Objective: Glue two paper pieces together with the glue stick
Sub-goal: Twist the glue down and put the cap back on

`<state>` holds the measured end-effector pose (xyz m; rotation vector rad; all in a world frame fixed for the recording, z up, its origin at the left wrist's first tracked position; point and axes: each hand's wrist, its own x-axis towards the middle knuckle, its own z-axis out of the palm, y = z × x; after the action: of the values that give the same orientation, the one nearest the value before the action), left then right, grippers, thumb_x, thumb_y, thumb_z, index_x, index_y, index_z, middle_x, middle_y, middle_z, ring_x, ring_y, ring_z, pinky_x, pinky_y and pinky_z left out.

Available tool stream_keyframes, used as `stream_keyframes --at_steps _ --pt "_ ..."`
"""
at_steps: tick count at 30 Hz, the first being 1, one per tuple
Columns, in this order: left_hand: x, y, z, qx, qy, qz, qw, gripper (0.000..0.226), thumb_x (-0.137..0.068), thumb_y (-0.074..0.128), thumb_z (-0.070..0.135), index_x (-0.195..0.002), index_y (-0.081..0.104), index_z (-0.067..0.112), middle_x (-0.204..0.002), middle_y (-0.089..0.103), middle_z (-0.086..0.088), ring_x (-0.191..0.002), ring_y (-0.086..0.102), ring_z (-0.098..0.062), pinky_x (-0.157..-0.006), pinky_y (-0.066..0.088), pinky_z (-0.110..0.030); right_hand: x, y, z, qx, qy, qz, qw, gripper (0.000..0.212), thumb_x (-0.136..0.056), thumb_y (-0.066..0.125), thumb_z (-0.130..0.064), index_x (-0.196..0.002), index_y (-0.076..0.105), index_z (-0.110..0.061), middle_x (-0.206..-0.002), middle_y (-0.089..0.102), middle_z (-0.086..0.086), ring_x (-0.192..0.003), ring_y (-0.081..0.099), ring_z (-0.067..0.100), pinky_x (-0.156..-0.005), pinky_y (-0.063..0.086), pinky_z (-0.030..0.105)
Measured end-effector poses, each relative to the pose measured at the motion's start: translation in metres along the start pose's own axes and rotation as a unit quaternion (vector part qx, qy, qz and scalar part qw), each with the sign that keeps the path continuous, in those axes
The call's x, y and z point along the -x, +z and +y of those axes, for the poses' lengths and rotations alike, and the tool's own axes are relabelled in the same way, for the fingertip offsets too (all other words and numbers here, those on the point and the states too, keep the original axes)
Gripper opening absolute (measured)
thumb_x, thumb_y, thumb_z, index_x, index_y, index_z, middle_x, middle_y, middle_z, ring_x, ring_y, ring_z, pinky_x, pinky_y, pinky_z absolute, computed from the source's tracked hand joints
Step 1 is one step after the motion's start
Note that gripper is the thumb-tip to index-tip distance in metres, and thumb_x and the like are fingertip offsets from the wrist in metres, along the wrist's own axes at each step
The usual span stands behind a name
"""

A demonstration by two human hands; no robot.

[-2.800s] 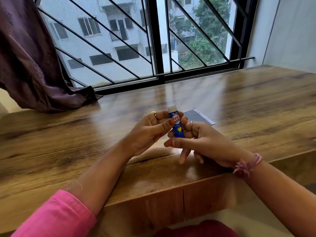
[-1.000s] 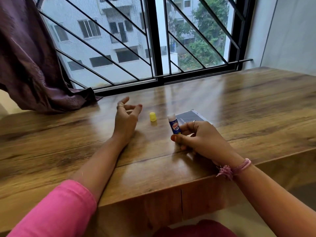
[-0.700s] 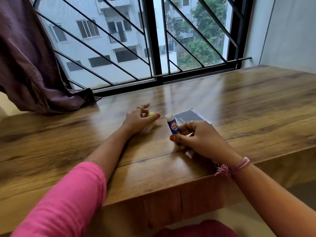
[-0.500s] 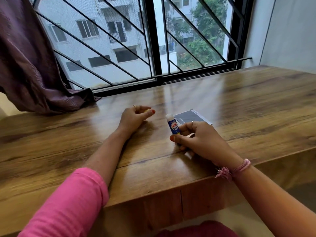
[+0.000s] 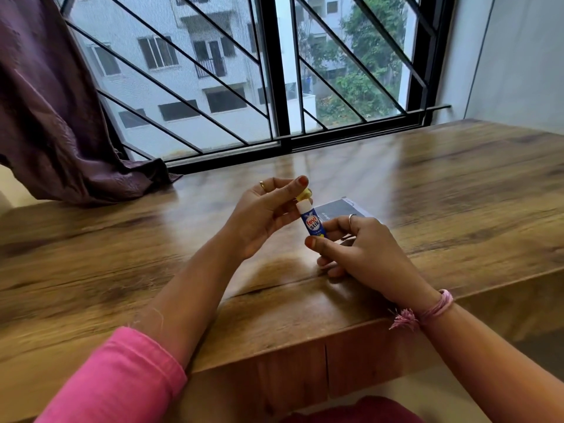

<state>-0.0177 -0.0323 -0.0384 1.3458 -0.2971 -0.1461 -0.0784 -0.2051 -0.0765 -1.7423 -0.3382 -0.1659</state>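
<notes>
My right hand point(image 5: 363, 248) grips the lower end of a blue glue stick point(image 5: 310, 222), which stands nearly upright above the table with its white top bare. My left hand point(image 5: 265, 215) pinches the yellow cap point(image 5: 304, 195) between thumb and fingers, just above the stick's top. A dark paper piece with a white border point(image 5: 340, 209) lies flat on the table right behind my right hand, partly hidden by it. I cannot make out a second paper piece.
The wooden table point(image 5: 457, 190) runs to a barred window point(image 5: 274, 87) at the back. A purple curtain point(image 5: 52, 117) hangs at the left and rests on the table's far left corner. A white wall point(image 5: 518, 56) stands at the right.
My left hand picked the yellow cap off the table and brought it right, up over the glue stick. My right hand lifted the stick slightly.
</notes>
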Motion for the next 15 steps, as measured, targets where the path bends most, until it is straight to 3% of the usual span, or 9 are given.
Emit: stream_keyframes --at_steps 4,8,12,15 --pt "0.005 -0.003 0.003 -0.039 0.019 -0.012 0.999 0.03 -0.065 0.079 0.03 -0.085 0.066 0.013 -0.091 0.074 -0.007 -0.086 0.069 -0.019 -0.073 0.057 -0.029 -0.001 0.001 0.002 -0.012 0.004 0.006 1.0 0.022 -0.077 0.076 -0.027 -0.093 0.067 -0.016 -0.067 0.067 -0.004 -0.066 0.073 0.018 -0.061 0.061 0.036" --pt "0.013 0.003 -0.003 -0.155 0.073 0.005 0.985 0.032 -0.065 0.079 0.036 -0.085 0.068 0.014 -0.087 0.073 -0.007 -0.084 0.07 -0.019 -0.078 0.057 -0.034 -0.001 0.001 0.003 0.005 0.011 0.005 1.0 0.019 -0.076 0.077 -0.026 -0.089 0.069 -0.016 -0.067 0.07 0.0 -0.062 0.072 0.02 -0.059 0.061 0.031" --pt "0.016 0.011 -0.008 -0.15 0.09 0.01 0.984 0.034 -0.062 0.08 0.033 -0.089 0.067 0.017 -0.084 0.073 -0.004 -0.082 0.07 -0.018 -0.074 0.058 -0.033 -0.002 0.001 0.003 -0.004 0.019 0.015 1.0 0.018 -0.075 0.078 -0.027 -0.086 0.069 -0.015 -0.06 0.07 -0.006 -0.058 0.071 0.018 -0.053 0.057 0.026" --pt "0.017 0.016 -0.012 -0.153 0.074 -0.035 0.985 0.046 -0.063 0.08 0.025 -0.105 0.062 0.022 -0.092 0.073 -0.01 -0.085 0.071 -0.026 -0.076 0.059 -0.039 -0.002 -0.001 0.002 -0.019 0.014 0.026 0.999 0.024 -0.073 0.079 -0.029 -0.088 0.069 -0.014 -0.067 0.073 -0.002 -0.061 0.072 0.018 -0.059 0.059 0.031"
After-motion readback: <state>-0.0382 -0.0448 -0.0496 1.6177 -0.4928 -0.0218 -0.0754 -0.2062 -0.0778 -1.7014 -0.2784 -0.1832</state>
